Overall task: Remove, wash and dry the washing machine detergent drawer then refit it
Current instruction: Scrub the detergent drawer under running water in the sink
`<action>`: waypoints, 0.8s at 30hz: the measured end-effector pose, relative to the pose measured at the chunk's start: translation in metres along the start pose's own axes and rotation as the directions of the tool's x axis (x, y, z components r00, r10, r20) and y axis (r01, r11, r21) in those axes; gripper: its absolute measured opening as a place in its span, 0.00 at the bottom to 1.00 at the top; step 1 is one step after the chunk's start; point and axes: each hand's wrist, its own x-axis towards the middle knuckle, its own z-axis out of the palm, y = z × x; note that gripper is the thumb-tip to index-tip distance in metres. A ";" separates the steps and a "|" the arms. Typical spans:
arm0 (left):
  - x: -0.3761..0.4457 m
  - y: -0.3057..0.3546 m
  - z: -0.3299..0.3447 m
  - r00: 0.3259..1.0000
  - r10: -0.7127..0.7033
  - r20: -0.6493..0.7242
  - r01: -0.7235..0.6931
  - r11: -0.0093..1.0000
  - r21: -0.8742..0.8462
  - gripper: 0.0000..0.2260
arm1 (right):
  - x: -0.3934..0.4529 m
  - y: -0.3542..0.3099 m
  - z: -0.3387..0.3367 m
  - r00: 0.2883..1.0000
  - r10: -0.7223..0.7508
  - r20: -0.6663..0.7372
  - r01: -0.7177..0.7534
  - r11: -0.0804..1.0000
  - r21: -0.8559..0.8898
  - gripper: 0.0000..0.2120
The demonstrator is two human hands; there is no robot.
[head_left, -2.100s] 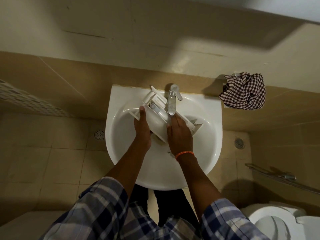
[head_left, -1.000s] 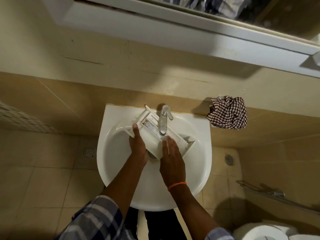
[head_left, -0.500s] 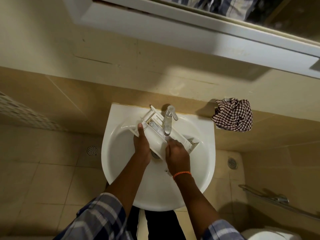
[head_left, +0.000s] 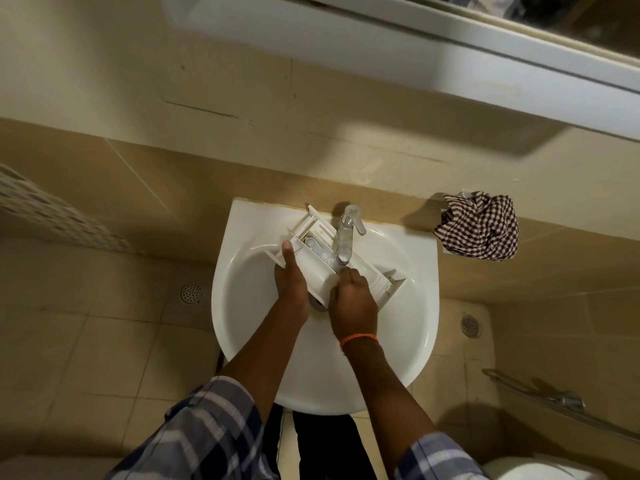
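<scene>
Right hand (head_left: 353,299) seemingly curled tighter now

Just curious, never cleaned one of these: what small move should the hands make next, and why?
Probably keep rubbing: the detergent drawer lies in the sink under the tap, the left hand steadying it, the right hand curled against it. The checked cloth waits unused.

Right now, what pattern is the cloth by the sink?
Dark-and-white check on the cloth; head view.

Glossy ceramic basin (head_left: 398,341), white plastic drawer (head_left: 317,271), shiny metal tap (head_left: 346,237), checked cloth (head_left: 479,230)
</scene>
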 end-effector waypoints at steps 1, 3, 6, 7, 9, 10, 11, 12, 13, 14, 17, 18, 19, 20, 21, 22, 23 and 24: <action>-0.001 -0.001 0.000 1.000 -0.003 0.011 0.004 1.000 -0.002 0.24 | 0.001 -0.008 0.003 1.000 0.010 -0.008 -0.010 1.000 -0.008 0.21; -0.002 0.000 -0.001 1.000 0.003 0.027 -0.002 0.999 -0.032 0.22 | 0.006 -0.024 0.005 0.999 -0.037 0.015 0.036 0.997 0.067 0.28; 0.002 0.001 -0.011 1.000 0.023 0.015 -0.022 0.999 -0.049 0.21 | 0.005 -0.023 0.001 0.980 -0.153 0.129 0.132 0.979 0.157 0.31; 0.003 0.002 -0.013 1.000 0.025 0.018 -0.024 0.999 -0.048 0.22 | 0.004 -0.016 -0.002 0.976 -0.157 0.149 0.134 0.980 0.149 0.28; 0.000 0.002 -0.015 1.000 0.011 0.028 -0.010 1.000 -0.029 0.28 | -0.004 -0.007 -0.010 0.994 -0.067 0.083 0.064 0.997 0.036 0.21; -0.002 0.003 -0.014 0.999 0.007 0.034 -0.006 1.000 -0.030 0.29 | -0.010 -0.006 -0.013 1.000 -0.020 0.009 0.021 0.999 -0.042 0.18; -0.003 0.003 -0.013 0.999 0.000 0.040 0.002 0.999 -0.045 0.28 | -0.018 -0.007 -0.013 0.998 -0.017 -0.061 0.011 0.995 -0.100 0.17; -0.004 0.003 -0.012 0.999 -0.011 0.042 0.014 0.997 -0.073 0.27 | -0.025 -0.008 -0.012 0.991 -0.061 -0.120 0.045 0.990 -0.133 0.15; -0.005 0.004 -0.011 0.999 -0.019 0.040 0.022 0.995 -0.093 0.27 | -0.032 -0.010 -0.008 0.976 -0.135 -0.172 0.111 0.984 -0.142 0.13; -0.006 0.005 -0.011 0.998 -0.033 0.046 0.038 0.994 -0.102 0.27 | -0.038 -0.011 -0.004 0.961 -0.205 -0.185 0.183 0.975 -0.127 0.12; -0.011 0.006 -0.011 0.994 -0.061 0.094 0.068 0.995 -0.070 0.31 | -0.046 -0.011 0.006 0.961 -0.253 -0.112 0.251 0.967 -0.029 0.09; -0.013 0.007 -0.010 0.992 -0.061 0.109 0.066 0.997 -0.045 0.33 | -0.046 -0.011 0.007 0.971 -0.217 -0.100 0.217 0.976 -0.006 0.09; -0.012 0.005 -0.010 0.992 -0.059 0.114 0.062 0.998 -0.023 0.37 | -0.045 -0.011 0.008 0.979 -0.179 -0.095 0.181 0.984 0.007 0.08; -0.009 0.002 -0.010 0.992 -0.058 0.114 0.059 0.998 -0.005 0.41 | -0.044 -0.010 0.009 0.984 -0.154 -0.093 0.156 0.987 0.024 0.08; -0.004 -0.003 -0.010 0.993 -0.059 0.107 0.058 0.998 0.016 0.44 | -0.041 -0.009 0.010 0.988 -0.133 -0.084 0.138 0.989 0.061 0.10; -0.003 -0.005 -0.010 0.992 -0.067 0.103 0.064 0.997 0.034 0.45 | -0.038 -0.007 0.009 0.991 -0.119 -0.058 0.125 0.985 0.118 0.13; -0.006 -0.003 -0.010 0.991 -0.066 0.117 0.061 0.997 0.044 0.43 | -0.032 -0.007 0.008 0.993 -0.115 -0.009 0.115 0.975 0.191 0.16; -0.012 -0.001 -0.010 0.988 -0.061 0.144 0.054 0.997 0.052 0.40 | -0.026 -0.008 0.006 0.991 -0.125 0.057 0.107 0.962 0.251 0.19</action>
